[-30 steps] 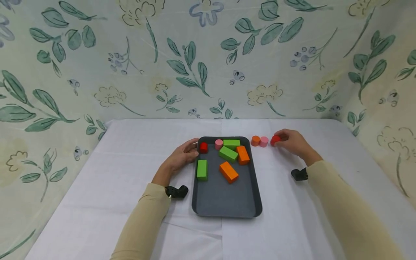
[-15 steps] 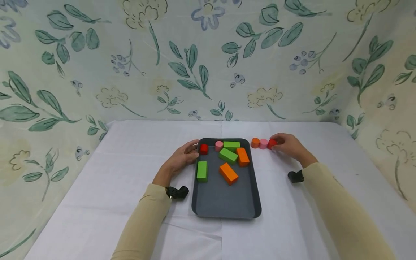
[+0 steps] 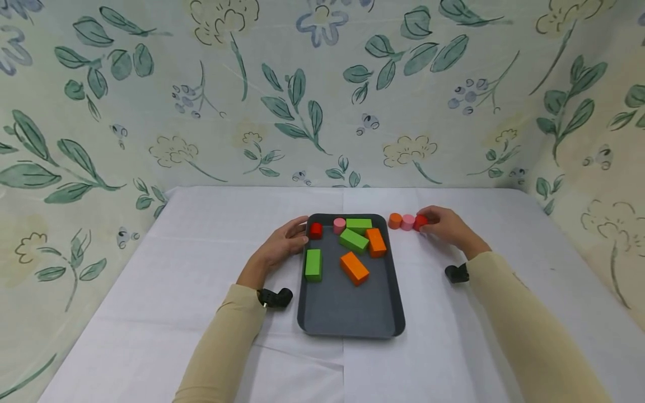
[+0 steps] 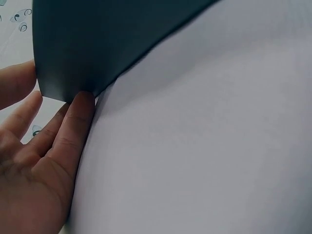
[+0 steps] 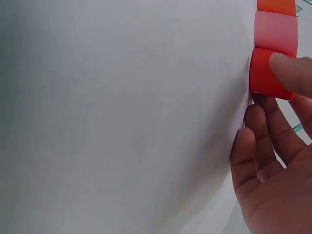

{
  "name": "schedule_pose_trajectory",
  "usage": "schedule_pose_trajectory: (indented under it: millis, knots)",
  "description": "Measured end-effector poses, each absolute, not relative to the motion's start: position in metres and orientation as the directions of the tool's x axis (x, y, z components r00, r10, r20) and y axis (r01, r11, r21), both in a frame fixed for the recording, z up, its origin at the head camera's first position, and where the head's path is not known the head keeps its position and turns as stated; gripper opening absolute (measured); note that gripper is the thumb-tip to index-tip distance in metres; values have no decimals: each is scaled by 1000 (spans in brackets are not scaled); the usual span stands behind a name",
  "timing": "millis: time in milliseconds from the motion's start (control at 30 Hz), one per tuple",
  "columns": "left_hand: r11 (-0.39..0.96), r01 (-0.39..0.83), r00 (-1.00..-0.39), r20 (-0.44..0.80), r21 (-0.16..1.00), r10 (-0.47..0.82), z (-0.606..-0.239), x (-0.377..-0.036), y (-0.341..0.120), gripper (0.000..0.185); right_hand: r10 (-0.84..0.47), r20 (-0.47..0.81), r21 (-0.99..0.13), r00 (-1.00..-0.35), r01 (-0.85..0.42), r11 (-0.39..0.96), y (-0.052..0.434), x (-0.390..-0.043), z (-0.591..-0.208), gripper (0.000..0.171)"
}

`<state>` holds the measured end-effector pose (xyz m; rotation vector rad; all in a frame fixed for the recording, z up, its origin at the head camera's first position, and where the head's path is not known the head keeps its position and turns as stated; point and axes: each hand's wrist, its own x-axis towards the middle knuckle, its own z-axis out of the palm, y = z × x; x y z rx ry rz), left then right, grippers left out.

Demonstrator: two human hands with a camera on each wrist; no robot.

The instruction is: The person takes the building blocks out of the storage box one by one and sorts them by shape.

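Observation:
My right hand [image 3: 450, 228] pinches a small red cylinder [image 3: 420, 223] between thumb and fingers on the white tabletop, right of the tray. In the right wrist view this red cylinder [image 5: 262, 74] stands against a pink cylinder [image 5: 276, 32], and beyond that comes an orange cylinder [image 5: 276, 5]; the three form a row. Straight, relaxed fingers of my left hand [image 3: 279, 244] touch the outer left wall of the dark grey tray [image 3: 351, 313] near its far corner. Up close in the left wrist view, my left hand [image 4: 44, 168] meets the wall of the tray [image 4: 97, 44].
Inside the tray lie a red cylinder [image 3: 316, 231], a pink cylinder [image 3: 340, 226], green blocks [image 3: 313, 266] and orange blocks [image 3: 354, 268], mostly toward its far half. A white cloth [image 3: 211, 224] covers the table, and a floral curtain [image 3: 322, 101] hangs behind it.
My right hand has slid the red cylinder left until it sits beside the pink one, closing the gap seen a second ago. My left hand stays at the tray.

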<state>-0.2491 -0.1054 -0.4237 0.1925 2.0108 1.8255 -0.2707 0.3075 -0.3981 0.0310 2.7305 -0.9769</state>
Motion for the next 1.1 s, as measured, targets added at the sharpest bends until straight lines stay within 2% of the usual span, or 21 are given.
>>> schedule_pose_trajectory:
  millis: [233, 367, 467, 567, 733, 1100]
  knots:
    - [125, -167, -900, -203, 978, 385, -423, -248, -106, 64, -40, -181, -615, -983, 81, 784, 324, -285, -401, 52]
    - [122, -176, -901, -210, 977, 381, -423, -248, -106, 64, -21, -53, -590, -998, 14, 807, 333, -299, -407, 44]
    - [135, -175, -900, -214, 975, 378, -424, -248, -106, 64, -6, 73, -562, -997, -46, 826, 319, -293, -393, 39]
    - [139, -173, -900, -213, 975, 381, -425, -249, -106, 64, -53, 148, -558, -988, -128, 820, 291, -277, -362, 35]
    - [131, -170, -901, -208, 977, 381, -425, -248, -106, 64, -194, 172, -544, -966, -257, 799, 249, -256, -321, 32]
    - [132, -166, -906, -204, 977, 372, -425, -249, -107, 64, -425, 129, -480, -896, -432, 764, 199, -246, -305, 28]
